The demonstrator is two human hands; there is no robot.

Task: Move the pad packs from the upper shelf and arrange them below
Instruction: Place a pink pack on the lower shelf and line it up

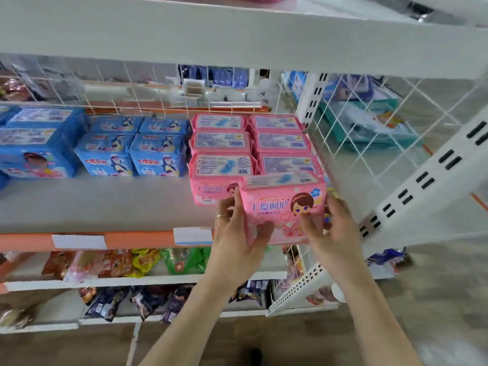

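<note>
Your left grip and right grip both clamp the pink pad pack: fingers curled round its two sides, thumbs pressed on the front face. The pack is upright at the shelf's front lip, overhanging the orange price strip, in the right-hand column. Can't tell if its base is on the shelf or in the air.

Risks, my read:
- Wrapper looks like slick soft film, so a loose squeeze could let it slide out downward.
- Its left edge overlaps the front pack of the pink rows. Push in crooked and you drag that one askew.
- Your right fingers are close to the wire side panel, so knuckles could snag.

The shelf is a flat pale board with blue packs to the left. Snack bags sit on the tier below. Beyond the wire back there is more stocked shelving, blurred.
</note>
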